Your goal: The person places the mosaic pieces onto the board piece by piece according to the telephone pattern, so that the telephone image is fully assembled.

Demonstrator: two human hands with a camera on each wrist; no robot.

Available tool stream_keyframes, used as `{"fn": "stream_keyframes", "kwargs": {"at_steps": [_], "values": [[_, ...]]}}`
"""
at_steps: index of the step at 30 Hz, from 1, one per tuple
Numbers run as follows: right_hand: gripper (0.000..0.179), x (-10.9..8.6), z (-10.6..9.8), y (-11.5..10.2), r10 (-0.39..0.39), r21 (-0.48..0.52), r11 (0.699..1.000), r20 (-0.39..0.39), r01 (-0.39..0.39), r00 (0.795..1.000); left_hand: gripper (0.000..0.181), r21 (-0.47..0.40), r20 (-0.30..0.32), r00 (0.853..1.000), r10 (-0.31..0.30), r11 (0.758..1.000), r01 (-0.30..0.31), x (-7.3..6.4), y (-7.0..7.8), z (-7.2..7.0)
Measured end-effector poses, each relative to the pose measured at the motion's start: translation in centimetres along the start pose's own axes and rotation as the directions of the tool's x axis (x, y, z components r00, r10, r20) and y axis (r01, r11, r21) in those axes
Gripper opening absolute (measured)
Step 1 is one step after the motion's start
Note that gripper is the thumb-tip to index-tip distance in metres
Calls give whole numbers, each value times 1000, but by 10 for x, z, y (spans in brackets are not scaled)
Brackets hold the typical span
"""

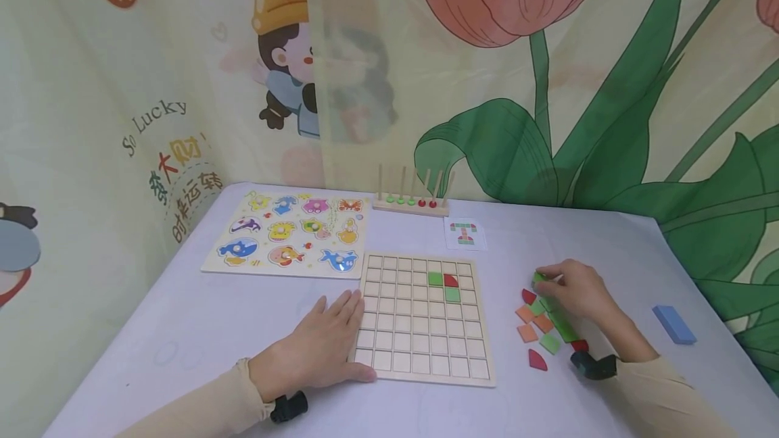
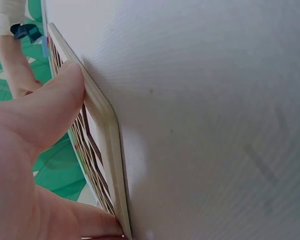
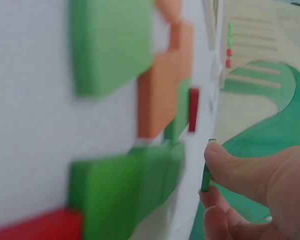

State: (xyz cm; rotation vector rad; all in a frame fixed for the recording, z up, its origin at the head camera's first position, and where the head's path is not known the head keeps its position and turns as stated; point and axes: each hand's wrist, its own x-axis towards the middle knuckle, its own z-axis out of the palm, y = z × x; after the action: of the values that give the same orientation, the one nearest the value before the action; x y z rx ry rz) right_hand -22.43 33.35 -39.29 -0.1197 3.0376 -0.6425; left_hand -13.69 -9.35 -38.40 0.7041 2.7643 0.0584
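My right hand (image 1: 575, 289) pinches a small green tile (image 3: 206, 177) between thumb and fingers, over the right side of the table. Below it lies a loose group of tiles: green squares (image 1: 550, 343), orange squares (image 1: 527, 333) and red quarter-round pieces (image 1: 537, 359). My left hand (image 1: 313, 347) lies with straight fingers along the left edge of a wooden grid board (image 1: 426, 378), its thumb at the near left corner. In the board's upper right cells sit two green squares (image 1: 435, 279) and one red quarter-round tile (image 1: 451, 281).
Behind the board lies a card (image 1: 466, 234) with a T-shaped tile pattern. A bead rack (image 1: 410, 208) with upright pegs stands at the back. To the left is a sea-animal puzzle board (image 1: 213, 263); a blue block (image 1: 673, 324) lies at the far right.
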Motion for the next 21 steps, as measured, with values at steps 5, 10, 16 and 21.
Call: {"fn": "stream_keyframes", "kwargs": {"at_steps": [5, 10, 16, 21], "values": [[42, 1, 4, -20, -56, 21, 998, -28, 57, 998, 110, -4, -15, 1000, 9, 1000, -9, 0, -1, 2], [38, 8, 10, -43, -102, 57, 993, -39, 104, 994, 110, -6, -15, 1000, 13, 1000, -13, 1, -1, 2], [35, 23, 20, -73, -210, 60, 976, -28, 211, 977, 110, -1, -11, 1000, 10, 1000, -10, 1, -1, 2], [36, 31, 33, -101, -253, 78, 965, 31, 250, 967, 110, 0, -15, 1000, 15, 1000, -15, 1, -2, 3]]}}
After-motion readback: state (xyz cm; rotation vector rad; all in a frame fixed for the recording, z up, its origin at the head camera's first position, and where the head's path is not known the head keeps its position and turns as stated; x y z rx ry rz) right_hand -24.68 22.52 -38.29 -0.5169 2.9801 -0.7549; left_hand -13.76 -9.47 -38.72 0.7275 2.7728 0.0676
